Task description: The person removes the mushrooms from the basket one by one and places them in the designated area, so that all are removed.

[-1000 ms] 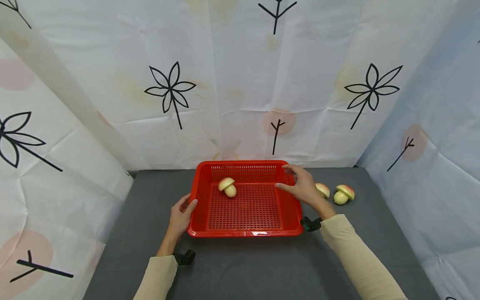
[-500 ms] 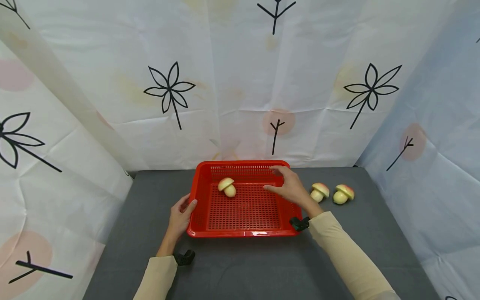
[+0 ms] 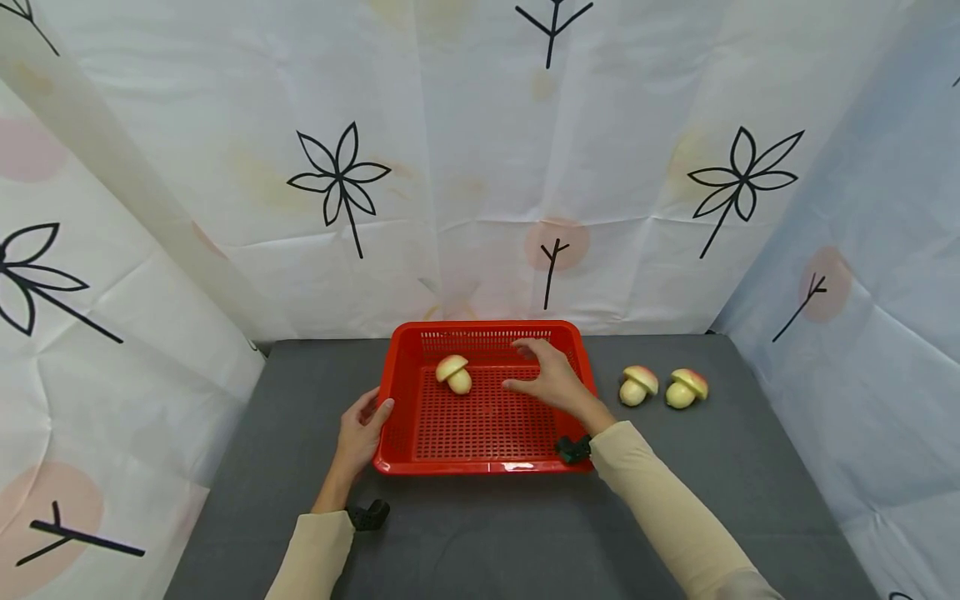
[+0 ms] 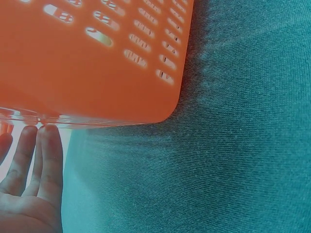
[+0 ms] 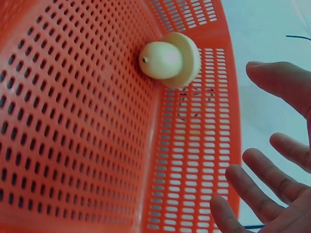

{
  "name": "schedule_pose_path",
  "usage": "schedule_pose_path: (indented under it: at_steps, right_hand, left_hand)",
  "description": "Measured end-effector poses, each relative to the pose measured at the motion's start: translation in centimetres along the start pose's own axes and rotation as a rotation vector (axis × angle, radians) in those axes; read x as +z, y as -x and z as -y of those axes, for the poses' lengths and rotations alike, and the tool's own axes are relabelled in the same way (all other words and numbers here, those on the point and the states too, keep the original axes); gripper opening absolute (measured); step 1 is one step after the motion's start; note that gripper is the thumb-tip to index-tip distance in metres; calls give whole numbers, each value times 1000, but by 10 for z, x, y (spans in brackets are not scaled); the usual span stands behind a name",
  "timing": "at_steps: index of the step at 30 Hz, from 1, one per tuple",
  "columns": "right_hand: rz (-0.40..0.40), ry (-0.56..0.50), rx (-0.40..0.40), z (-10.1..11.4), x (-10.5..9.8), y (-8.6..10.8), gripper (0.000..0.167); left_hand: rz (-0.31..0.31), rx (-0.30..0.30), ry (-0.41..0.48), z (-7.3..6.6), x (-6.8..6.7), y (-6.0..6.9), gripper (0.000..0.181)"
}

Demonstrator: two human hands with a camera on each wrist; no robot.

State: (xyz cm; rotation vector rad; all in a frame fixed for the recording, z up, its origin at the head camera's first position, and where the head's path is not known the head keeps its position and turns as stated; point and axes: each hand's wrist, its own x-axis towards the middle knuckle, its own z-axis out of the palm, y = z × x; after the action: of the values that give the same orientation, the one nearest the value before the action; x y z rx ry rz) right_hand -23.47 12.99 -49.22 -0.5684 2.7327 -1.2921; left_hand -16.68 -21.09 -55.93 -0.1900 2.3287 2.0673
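Note:
A red perforated plastic basket stands on the grey table. My left hand holds its left rim, thumb over the edge and fingers against the outside. In the left wrist view, the fingertips touch the basket's wall. Inside the basket, towards the left, lies a toy mushroom with a pale stem and red-tinged cap; its stem end faces the camera in the right wrist view. My right hand hovers over the basket's right half, thumb and fingers spread, holding nothing.
Two more toy mushrooms, a nearer one and one farther right, lie on the table right of the basket. A patterned white cloth hangs behind the table and along both sides.
My right hand has moved left, from the basket's right rim to over its inside, uncovering the nearer mushroom on the table. The left hand and basket stay in place.

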Motion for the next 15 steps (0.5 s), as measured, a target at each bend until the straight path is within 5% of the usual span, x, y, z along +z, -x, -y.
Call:
schedule_pose_path:
  at_steps: [8, 15]
  right_hand:
    - [58, -11, -4, 2, 15, -7, 72]
    - [101, -16, 19, 6, 24, -13, 72]
  left_hand:
    - [18, 20, -24, -30, 4, 15, 51]
    - [18, 17, -23, -33, 5, 18, 53]
